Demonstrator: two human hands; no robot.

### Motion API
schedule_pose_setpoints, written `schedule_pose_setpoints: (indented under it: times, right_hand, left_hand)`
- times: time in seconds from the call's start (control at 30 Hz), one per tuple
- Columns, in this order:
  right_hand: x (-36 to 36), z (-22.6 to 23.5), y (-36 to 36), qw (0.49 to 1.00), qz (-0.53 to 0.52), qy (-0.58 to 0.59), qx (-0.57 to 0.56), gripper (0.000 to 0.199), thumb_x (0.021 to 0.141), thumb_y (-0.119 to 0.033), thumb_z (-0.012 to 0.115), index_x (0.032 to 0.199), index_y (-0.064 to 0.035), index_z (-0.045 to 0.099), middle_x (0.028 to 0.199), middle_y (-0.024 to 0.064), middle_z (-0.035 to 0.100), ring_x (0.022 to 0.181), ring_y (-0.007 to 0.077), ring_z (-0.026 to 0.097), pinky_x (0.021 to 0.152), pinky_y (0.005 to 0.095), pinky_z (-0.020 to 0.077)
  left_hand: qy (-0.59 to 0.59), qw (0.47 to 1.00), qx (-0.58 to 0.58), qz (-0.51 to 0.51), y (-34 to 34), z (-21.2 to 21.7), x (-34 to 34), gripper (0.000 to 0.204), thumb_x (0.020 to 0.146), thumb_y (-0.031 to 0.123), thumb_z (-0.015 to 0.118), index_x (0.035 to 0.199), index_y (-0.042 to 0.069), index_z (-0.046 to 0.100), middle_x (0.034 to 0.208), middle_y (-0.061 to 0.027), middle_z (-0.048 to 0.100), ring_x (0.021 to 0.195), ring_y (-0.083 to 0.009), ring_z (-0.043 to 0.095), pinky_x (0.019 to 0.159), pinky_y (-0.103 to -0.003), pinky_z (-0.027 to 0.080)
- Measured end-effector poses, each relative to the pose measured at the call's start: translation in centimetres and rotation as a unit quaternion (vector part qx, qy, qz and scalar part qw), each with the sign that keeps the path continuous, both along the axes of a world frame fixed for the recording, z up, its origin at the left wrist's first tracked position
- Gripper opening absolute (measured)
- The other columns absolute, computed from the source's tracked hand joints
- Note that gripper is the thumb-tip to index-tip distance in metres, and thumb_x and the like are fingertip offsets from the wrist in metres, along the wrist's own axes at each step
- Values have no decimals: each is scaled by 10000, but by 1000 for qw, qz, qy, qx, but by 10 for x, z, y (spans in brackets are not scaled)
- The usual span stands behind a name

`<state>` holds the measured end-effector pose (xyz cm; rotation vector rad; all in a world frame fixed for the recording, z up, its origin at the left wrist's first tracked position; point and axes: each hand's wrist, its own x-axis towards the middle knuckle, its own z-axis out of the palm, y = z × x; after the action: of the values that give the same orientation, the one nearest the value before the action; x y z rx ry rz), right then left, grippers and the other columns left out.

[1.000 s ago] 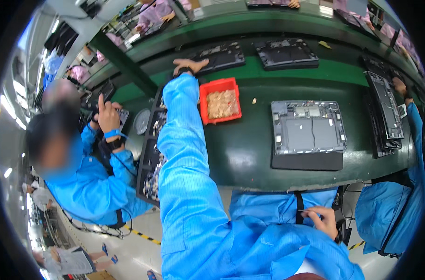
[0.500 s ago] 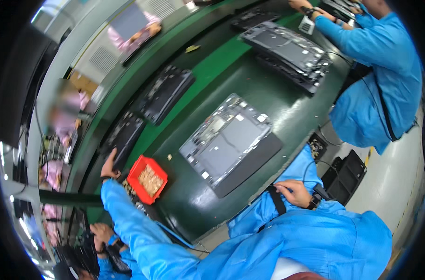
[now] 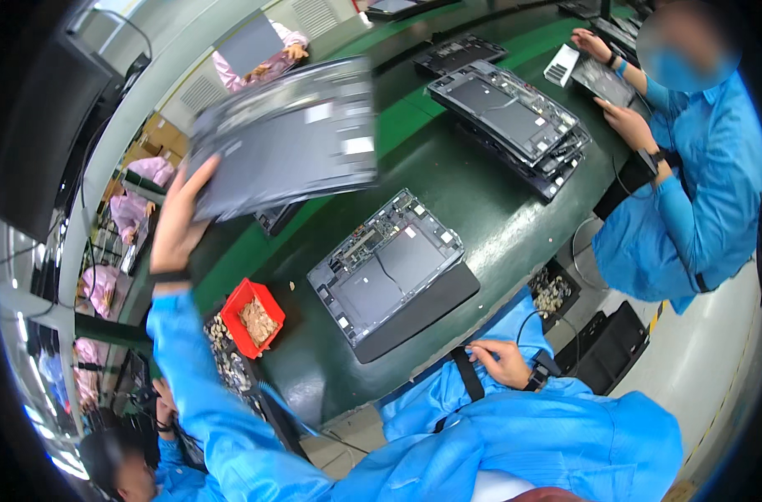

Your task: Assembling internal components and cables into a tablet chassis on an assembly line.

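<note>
My left hand (image 3: 180,219) grips the near left edge of an opened laptop (image 3: 272,151), raised and tilted above the far side of the bench. Motion smears that laptop; its grey panel and white labels still show. Below it to the right, another opened laptop (image 3: 391,266) lies on the green bench with its circuit boards and a dark cable bare. A dark flat panel (image 3: 427,311) sticks out from under its near edge. On my lap, my right hand (image 3: 505,365) rests with fingers loosely bent and apart, nothing visible in them, beside a black strap (image 3: 467,374).
A red bin (image 3: 274,297) with small tan pieces sits at the bench's left, beside loose small parts (image 3: 234,364). Opened laptops (image 3: 515,109) are stacked at the back right. A co-worker in blue (image 3: 682,226) handles a dark device on the right. A black crate (image 3: 615,351) stands below the bench.
My left hand has gone from the far row of laptops beside the red bin to up over the bench, lifting a laptop. My right hand stays on my lap.
</note>
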<state>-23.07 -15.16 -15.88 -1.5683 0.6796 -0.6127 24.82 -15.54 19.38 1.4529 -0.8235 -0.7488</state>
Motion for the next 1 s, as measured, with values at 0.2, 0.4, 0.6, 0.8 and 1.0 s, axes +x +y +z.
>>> schedule_pose_setpoints:
  times: [0.2,0.4,0.6,0.8,1.0]
  right_hand:
    - [-14,6,-8,1000,-22,-9,-9,173,997,-58,658,1120,34,736,878,130,775,791,179,749,730,300,583]
    - [-37,-11,-10,995,-99,19,-12,179,1020,-78,628,1095,39,741,815,85,751,735,148,715,666,278,572]
    - [-24,-24,-20,992,-44,4,-119,154,983,-46,650,1066,54,732,835,144,749,736,203,728,700,321,564]
    - [-18,-22,-25,994,-87,12,-66,139,967,-32,657,1059,34,738,823,145,748,763,242,736,713,338,554]
    - [-4,-17,-18,998,-52,-21,-38,139,979,-31,648,1058,55,725,815,144,746,759,226,733,704,324,552]
  left_hand:
    - [-38,971,30,-235,-217,-31,-123,715,926,210,799,1500,-18,440,1355,-109,633,1151,-161,653,960,-315,560]
    - [-156,975,23,-156,-348,-130,-112,774,778,277,929,1367,-92,588,1289,-161,681,1113,-205,671,977,-315,539]
    - [-301,953,-19,29,-315,-142,-42,688,811,356,873,1254,-126,662,1134,-245,740,1039,-248,718,908,-353,565]
    - [-444,819,341,125,-199,-177,121,861,809,754,629,1263,27,713,1262,-261,697,1199,-391,653,1032,-425,482]
    - [-352,743,544,166,-19,-242,254,1330,564,940,720,1463,-25,547,1563,-244,465,1460,-333,449,1187,-376,353]
